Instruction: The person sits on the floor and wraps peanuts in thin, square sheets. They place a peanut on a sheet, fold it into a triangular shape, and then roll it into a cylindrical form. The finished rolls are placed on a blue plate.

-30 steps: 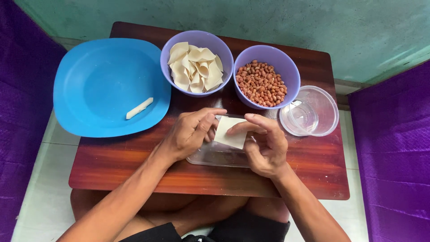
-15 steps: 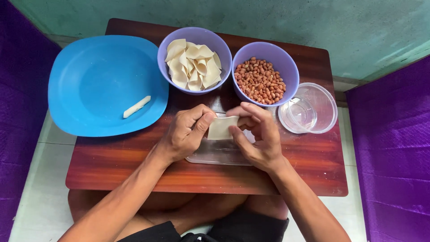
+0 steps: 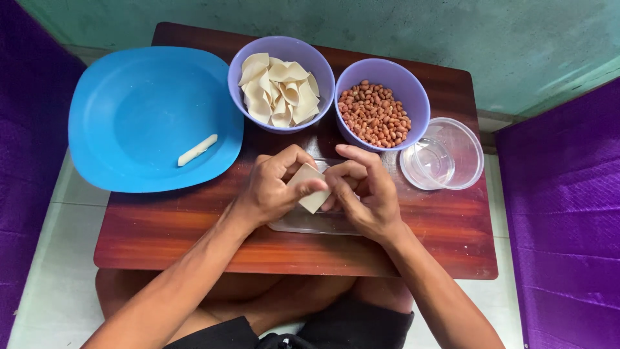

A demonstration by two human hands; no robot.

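Both hands meet over the middle of a small wooden table (image 3: 194, 232). My left hand (image 3: 274, 187) and my right hand (image 3: 361, 194) together pinch a pale square dough wrapper (image 3: 311, 190), folded or rolled between the fingers. Under the hands lies a clear flat plastic tray (image 3: 303, 223), partly hidden. Just beyond the hands stand a purple bowl of pale wrappers (image 3: 281, 84) and a purple bowl of peanuts (image 3: 381, 110).
A large blue plate (image 3: 148, 116) at the left holds one rolled pale stick (image 3: 197, 149). A clear plastic cup of water (image 3: 442, 155) sits at the right. Purple cloth flanks both sides; my crossed legs are under the table's near edge.
The wrapper, held flatter a second ago, is now folded tighter between the fingers. Both hands have drawn closer together over the clear tray.
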